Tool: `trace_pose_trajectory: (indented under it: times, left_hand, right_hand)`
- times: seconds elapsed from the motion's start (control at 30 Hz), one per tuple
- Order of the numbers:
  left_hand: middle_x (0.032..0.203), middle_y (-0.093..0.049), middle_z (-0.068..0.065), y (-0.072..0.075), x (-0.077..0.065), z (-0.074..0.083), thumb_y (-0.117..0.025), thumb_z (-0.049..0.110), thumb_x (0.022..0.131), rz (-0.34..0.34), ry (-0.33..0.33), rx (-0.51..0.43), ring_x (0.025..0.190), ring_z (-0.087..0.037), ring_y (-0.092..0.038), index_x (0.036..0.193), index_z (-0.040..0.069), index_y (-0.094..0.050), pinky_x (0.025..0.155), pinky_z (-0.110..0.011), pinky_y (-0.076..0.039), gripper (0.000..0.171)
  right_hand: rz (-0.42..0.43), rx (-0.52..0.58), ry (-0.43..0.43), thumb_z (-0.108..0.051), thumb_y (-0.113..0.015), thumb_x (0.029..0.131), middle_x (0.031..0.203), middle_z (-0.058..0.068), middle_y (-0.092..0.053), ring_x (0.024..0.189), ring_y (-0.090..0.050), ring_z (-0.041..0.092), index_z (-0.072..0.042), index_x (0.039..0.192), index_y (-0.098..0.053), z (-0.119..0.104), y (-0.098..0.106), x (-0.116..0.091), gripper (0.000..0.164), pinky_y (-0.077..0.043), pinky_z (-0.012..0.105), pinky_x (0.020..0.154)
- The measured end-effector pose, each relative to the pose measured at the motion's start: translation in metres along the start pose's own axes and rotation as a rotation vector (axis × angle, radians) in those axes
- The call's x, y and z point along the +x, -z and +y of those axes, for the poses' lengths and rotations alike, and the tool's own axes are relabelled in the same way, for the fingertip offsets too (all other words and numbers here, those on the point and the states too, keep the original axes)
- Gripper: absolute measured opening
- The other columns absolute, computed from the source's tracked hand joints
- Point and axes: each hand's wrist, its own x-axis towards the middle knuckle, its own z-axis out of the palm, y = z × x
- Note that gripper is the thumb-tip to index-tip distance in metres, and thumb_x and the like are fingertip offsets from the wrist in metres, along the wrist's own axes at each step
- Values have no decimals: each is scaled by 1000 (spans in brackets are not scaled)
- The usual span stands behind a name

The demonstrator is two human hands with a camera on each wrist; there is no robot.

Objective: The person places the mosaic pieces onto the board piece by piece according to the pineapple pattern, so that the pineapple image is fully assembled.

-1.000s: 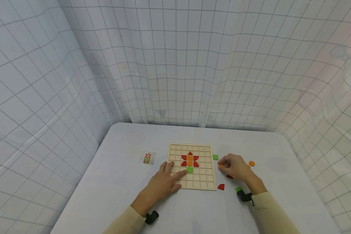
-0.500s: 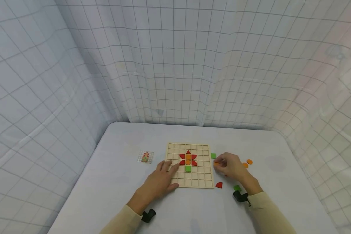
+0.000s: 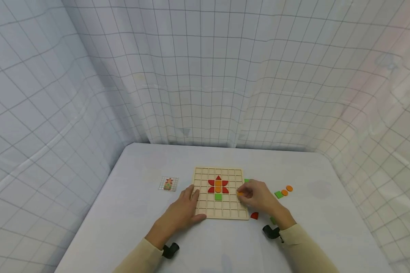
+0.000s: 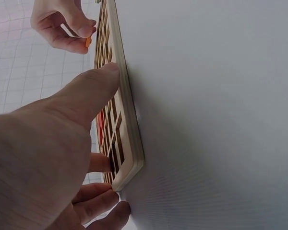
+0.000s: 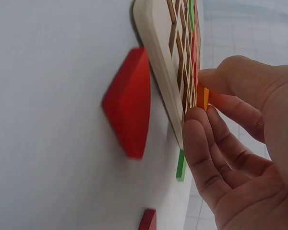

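A wooden grid board (image 3: 232,211) lies on the table. Set in its middle cells are several red tiles (image 3: 225,190), an orange square (image 3: 218,183), an orange disc (image 3: 218,190) and a green square (image 3: 218,196). My left hand (image 3: 180,211) rests on the board's left edge, thumb on the near rim (image 4: 121,143), fingers relaxed. Over the board's right edge, my right hand (image 3: 260,196) pinches a small orange tile (image 5: 203,97) between thumb and fingers; its outline is partly hidden by the fingertips.
Left of the board lies a small pattern card (image 3: 168,184). On the right are orange discs (image 3: 284,192), a green square (image 3: 278,195), a red quarter-circle (image 3: 254,215) and a green tile (image 3: 273,220) partly behind the wrist. Another green tile (image 3: 246,180) touches or nears the board's right edge.
My right hand has moved left with the orange tile, from the table to over the board's right edge. My left index finger has drawn back from beside the green square to the left edge.
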Motion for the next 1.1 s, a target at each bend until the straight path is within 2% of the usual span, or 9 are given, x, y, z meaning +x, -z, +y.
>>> trace_pose_trajectory:
  times: [0.27,0.43,0.63,0.83,1.1]
  left_hand:
    - [176,-48,-31,5,3,-7,-93,53,100,3,-23,4,160,-48,-55,168,-2,-56,121,-61,-60,96]
    - [172,-52,-30,7,4,-9,-96,51,97,14,-35,-10,155,-47,-60,165,-1,-60,120,-60,-61,93]
    - [169,-55,-31,8,6,-10,-98,49,95,27,-54,-15,150,-47,-62,162,-3,-63,118,-59,-62,92]
    - [171,-53,-30,8,7,-13,-97,48,97,15,-52,-29,153,-48,-60,164,-2,-62,121,-60,-60,91]
    - [173,-51,-29,6,8,-19,-97,46,97,-1,-47,-54,156,-48,-58,165,-1,-62,126,-60,-57,90]
  right_hand:
    - [-28,39,57,-10,-90,102,104,-2,-81,87,-66,1,-11,111,-87,-14,-13,3,10,-62,21,79]
    - [-31,32,97,-9,-91,101,104,0,-82,87,-66,1,-9,111,-88,-21,-19,6,11,-61,20,78]
    - [-41,3,106,-9,-91,102,104,2,-81,88,-67,2,-9,107,-88,-27,-24,8,5,-60,20,78]
    - [-17,-49,113,-9,-92,101,107,0,-81,94,-72,7,-11,106,-91,-30,-25,9,5,-63,22,82]
    - [-19,-42,96,-8,-89,103,109,1,-80,98,-75,13,-8,107,-93,-34,-25,10,5,-65,24,87]
